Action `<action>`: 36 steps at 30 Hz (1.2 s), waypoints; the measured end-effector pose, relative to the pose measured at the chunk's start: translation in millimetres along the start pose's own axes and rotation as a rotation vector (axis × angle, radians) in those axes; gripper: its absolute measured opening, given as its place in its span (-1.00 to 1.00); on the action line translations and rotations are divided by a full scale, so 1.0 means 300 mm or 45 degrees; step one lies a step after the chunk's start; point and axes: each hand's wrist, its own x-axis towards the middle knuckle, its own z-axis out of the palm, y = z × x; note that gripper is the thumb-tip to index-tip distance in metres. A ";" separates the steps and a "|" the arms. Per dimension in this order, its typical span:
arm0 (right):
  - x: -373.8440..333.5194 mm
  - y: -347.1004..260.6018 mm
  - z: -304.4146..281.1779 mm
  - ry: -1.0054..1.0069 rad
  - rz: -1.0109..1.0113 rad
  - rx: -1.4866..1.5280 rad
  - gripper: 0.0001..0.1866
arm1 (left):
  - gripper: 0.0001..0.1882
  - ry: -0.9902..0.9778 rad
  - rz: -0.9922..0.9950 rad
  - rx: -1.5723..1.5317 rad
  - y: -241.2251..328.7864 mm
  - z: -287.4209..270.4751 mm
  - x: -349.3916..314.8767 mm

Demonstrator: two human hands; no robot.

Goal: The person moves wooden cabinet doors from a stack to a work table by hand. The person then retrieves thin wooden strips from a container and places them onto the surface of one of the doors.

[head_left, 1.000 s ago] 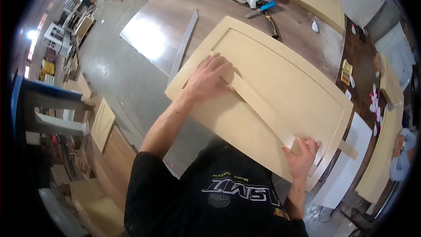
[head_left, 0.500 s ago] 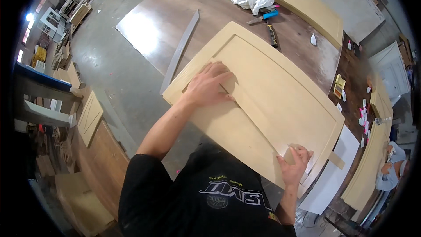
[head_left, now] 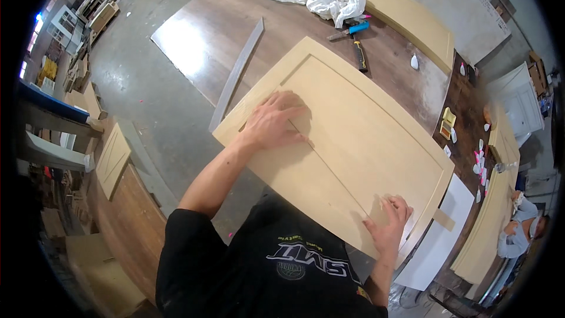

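Note:
A cream-coloured framed door panel [head_left: 359,141] lies slanted across the near side of the brown worktable, its front edge close to my body. My left hand [head_left: 274,119] rests palm down toward its left end, fingers spread over the seam between the inset board and the near frame rail [head_left: 294,179]. Close to the right end, my right hand [head_left: 388,221] presses on the surface with bent fingers and the thumb held apart, by the other end of that seam. Neither hand shows anything gripped. The right fingertips are partly hidden.
On the brown worktable [head_left: 200,35] are a grey strip [head_left: 238,73], crumpled white plastic [head_left: 329,1], a hammer [head_left: 359,53], a blue-handled tool [head_left: 350,30] and a white bottle [head_left: 414,62]. Stacked panels [head_left: 412,17] stand beyond. A co-worker [head_left: 521,229] works at far right.
Both hands stay on the panel, the right one slightly lower and further left in view. The dark seam between inset board and near rail looks thinner. The whole view has shifted slightly.

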 end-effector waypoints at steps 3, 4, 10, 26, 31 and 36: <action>0.052 0.038 -0.004 -0.125 0.024 0.101 -0.35 | -0.40 -0.088 -0.042 -0.046 -0.010 0.007 0.011; 0.105 0.031 0.011 -0.083 0.026 0.091 -0.42 | -0.40 -0.087 -0.039 -0.044 0.003 0.018 0.029; 0.280 -0.114 0.187 0.043 -0.027 -0.212 -0.50 | -0.19 0.053 0.191 0.132 0.221 0.398 0.144; 0.007 0.171 -0.002 0.255 0.414 -0.578 -0.39 | -0.26 -0.052 -0.249 0.566 -0.092 0.140 0.336; 0.363 -0.202 0.294 -0.040 -0.042 -0.144 -0.19 | -0.33 -0.043 -0.231 0.650 -0.155 0.173 0.310; 0.263 -0.038 0.226 0.256 0.005 -0.147 -0.28 | -0.33 -0.107 -0.249 0.561 -0.150 0.182 0.370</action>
